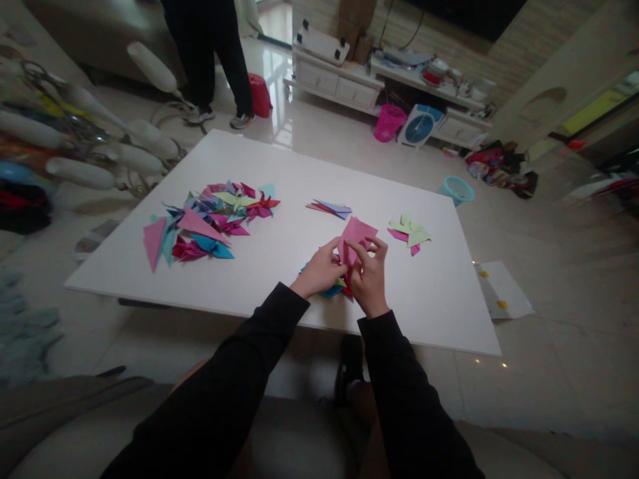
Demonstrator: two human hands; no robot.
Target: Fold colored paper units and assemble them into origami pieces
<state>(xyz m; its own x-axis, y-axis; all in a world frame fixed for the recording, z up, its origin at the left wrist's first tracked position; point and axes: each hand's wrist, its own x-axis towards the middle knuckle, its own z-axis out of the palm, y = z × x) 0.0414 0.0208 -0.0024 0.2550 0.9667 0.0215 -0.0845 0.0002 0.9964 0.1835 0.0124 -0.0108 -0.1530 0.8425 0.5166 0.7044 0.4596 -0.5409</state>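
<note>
A pink sheet of origami paper point(357, 231) is held up between both hands, just above the white table. My left hand point(323, 267) pinches its lower left edge between thumb and finger. From the right, my right hand point(370, 274) grips the same paper, its fingers bent over the right side. Beneath the hands lie several folded papers point(331, 291) in blue, green and red, partly hidden. Beyond the paper rests a small stack of narrow folded papers point(329, 208). To the right are light green and pink folded pieces point(410, 231).
A large pile of colourful folded papers point(212, 223) covers the left of the white table point(279, 293). A person in dark trousers point(212, 53) stands beyond the table. On the floor are a pink basket point(389, 123), a blue fan point(421, 126) and a light blue bin point(456, 190).
</note>
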